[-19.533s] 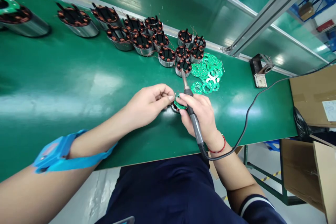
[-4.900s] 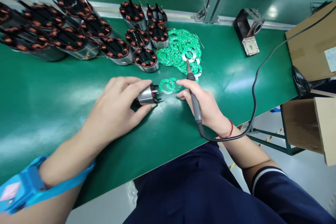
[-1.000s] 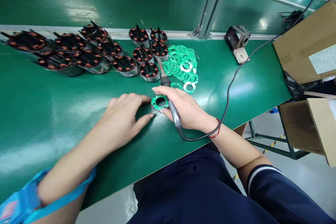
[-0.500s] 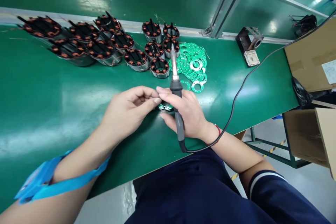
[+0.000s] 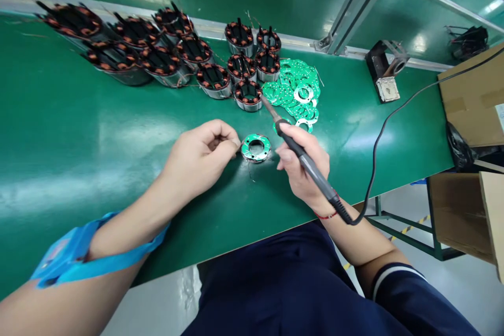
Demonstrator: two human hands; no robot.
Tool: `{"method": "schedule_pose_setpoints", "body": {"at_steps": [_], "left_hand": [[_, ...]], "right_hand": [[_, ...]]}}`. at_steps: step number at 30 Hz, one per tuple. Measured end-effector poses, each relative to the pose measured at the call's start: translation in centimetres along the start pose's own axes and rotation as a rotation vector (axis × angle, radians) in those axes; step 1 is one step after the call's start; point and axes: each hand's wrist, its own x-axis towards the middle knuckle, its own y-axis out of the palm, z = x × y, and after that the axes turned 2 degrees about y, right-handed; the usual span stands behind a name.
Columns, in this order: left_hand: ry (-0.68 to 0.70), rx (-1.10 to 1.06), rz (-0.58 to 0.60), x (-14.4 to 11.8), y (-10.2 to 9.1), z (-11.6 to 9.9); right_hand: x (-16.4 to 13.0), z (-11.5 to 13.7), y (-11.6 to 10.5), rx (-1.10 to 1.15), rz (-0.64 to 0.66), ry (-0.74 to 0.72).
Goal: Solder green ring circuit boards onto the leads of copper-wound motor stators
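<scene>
Pinched closed, my left hand [image 5: 203,153] is at the left edge of a motor stator topped by a green ring-shaped circuit board [image 5: 247,154]. Whatever is between its fingertips is hidden. My right hand [image 5: 300,185] grips a soldering iron [image 5: 317,172] like a pen, right of the stator. The iron's metal tip points up and left, toward the nearest standing stator [image 5: 249,105], and is apart from the board in front of me. A thin wire end lies just below the board. A blue strap [image 5: 74,257] circles my left wrist.
Several copper-wound stators [image 5: 167,80] stand along the back left of the green bench [image 5: 98,168]. Loose green ring boards [image 5: 289,76] are piled beside them. A soldering iron stand [image 5: 388,89] is at the back right. The iron's cord [image 5: 375,160] runs off right past a cardboard box [image 5: 472,100].
My right hand has drawn right from the stator, and the soldering iron has tilted from upright to slanting left. The ring board is now uncovered. My left hand stays pinched beside it.
</scene>
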Motion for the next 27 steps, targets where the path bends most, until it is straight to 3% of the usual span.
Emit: {"method": "schedule_pose_setpoints", "body": {"at_steps": [5,20,24,27], "left_hand": [[-0.041,-0.014,-0.001,0.0,0.0,0.3],[-0.036,0.017,0.027,0.0,-0.1,0.5],[-0.006,0.042,0.019,0.0,-0.1,0.6],[0.022,0.085,0.013,0.0,-0.1,0.6]], "right_hand": [[0.1,0.4,-0.5,0.133,-0.108,-0.046],[-0.1,0.0,-0.5,0.096,-0.051,-0.037],[-0.1,-0.8,-0.1,-0.034,0.192,0.098],[0.6,-0.8,0.0,-0.128,0.430,0.084]]}}
